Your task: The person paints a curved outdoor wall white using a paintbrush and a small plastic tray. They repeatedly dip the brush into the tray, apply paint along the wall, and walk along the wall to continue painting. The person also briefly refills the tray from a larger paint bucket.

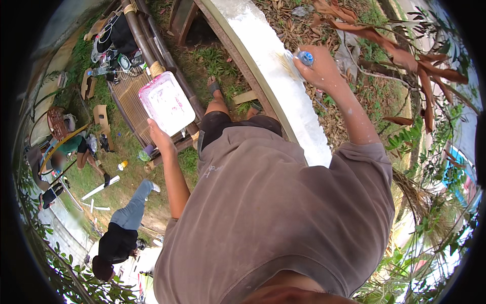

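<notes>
My right hand [317, 68] is closed around the blue handle of a paintbrush [288, 64], at the upper right of the head view. The brush's pale bristles lie against a long white-coated surface [262, 41] that runs diagonally past my right side. White specks dot my right forearm. On the left, my left hand [161, 135] grips the near edge of a white plastic tray [167, 104] with pink stains on its rim and inside. The tray is above a slatted bamboo bench. My left fingers are mostly hidden beneath the tray.
The bamboo bench [131, 98] holds cables, a dark bag and a plastic bottle [97, 71]. Dry leaves and branches [398, 49] hang at the right. One person [117, 239] stands at lower left; others are farther left. Cardboard pieces [101, 117] lie on the grass.
</notes>
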A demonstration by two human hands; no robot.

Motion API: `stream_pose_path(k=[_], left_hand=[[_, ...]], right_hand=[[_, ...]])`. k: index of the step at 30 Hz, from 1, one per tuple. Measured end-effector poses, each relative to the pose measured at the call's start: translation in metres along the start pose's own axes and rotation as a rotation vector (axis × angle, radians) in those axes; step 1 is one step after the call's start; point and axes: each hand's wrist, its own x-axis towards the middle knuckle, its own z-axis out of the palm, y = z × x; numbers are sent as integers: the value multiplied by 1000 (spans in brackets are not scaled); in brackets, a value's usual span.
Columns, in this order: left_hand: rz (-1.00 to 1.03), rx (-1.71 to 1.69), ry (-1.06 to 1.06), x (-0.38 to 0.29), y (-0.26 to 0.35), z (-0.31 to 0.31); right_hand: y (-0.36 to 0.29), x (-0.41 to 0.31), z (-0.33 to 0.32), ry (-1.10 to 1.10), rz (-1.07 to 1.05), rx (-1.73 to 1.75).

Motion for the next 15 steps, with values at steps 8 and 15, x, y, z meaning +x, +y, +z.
stream_pose_path(k=[8,15], left_hand=[[-75,13,-99,56,6,16],[-82,10,-230,116,21,37]], right_hand=[[-25,43,-40,11,227,48],[-12,123,2,326,-24,8]])
